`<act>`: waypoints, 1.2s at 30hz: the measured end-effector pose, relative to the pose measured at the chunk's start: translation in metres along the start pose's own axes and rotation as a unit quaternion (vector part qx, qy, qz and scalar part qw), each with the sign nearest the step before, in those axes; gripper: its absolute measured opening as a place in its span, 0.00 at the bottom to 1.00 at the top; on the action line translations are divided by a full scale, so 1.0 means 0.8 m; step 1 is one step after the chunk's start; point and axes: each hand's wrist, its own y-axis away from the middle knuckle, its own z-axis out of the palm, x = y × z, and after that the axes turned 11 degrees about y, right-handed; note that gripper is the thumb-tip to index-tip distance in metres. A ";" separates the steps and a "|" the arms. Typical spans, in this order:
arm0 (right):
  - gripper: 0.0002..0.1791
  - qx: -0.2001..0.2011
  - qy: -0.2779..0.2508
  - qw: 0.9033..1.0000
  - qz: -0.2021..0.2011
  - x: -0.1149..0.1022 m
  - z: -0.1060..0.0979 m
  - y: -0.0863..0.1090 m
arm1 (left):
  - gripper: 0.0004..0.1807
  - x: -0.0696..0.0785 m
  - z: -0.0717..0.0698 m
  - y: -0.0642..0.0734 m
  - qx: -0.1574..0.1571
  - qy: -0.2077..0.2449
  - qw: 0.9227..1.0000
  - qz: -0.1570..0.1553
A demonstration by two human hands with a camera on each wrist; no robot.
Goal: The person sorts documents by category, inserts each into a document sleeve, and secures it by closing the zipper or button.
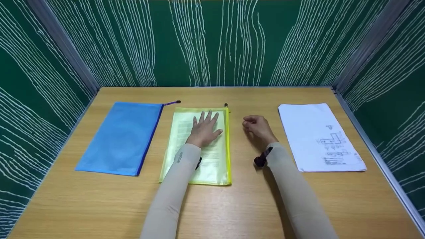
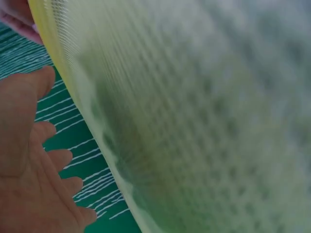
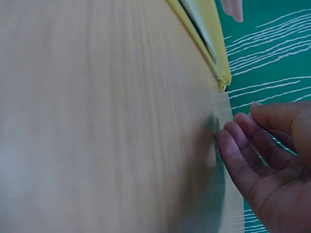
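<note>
A yellow zip document pouch (image 1: 212,169) with printed sheets inside lies at the middle of the table. My left hand (image 1: 205,131) is spread over its upper half, fingers apart; the left wrist view shows the same hand (image 2: 39,165) beside the pouch's mesh surface (image 2: 194,121). To the right of the pouch, my right hand (image 1: 259,127) hovers low over the wood with fingers loosely bent and nothing in them. In the right wrist view this hand (image 3: 272,160) is near the pouch's yellow zip corner (image 3: 221,73). A dark zip pull (image 1: 226,105) sticks up at the pouch's top right corner.
On the left lies a blue zip pouch (image 1: 119,139) with its purple pull strap (image 1: 171,103) pointing right. A stack of white paper (image 1: 308,132) with a printed drawing lies on the right. Green panels with white lines (image 1: 212,43) enclose the wooden table (image 1: 245,205) at the back and sides.
</note>
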 end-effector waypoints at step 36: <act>0.26 -0.006 0.262 0.959 -0.111 -0.040 0.030 -0.087 | 0.39 -0.006 0.000 -0.012 -0.089 -0.052 0.993 -0.053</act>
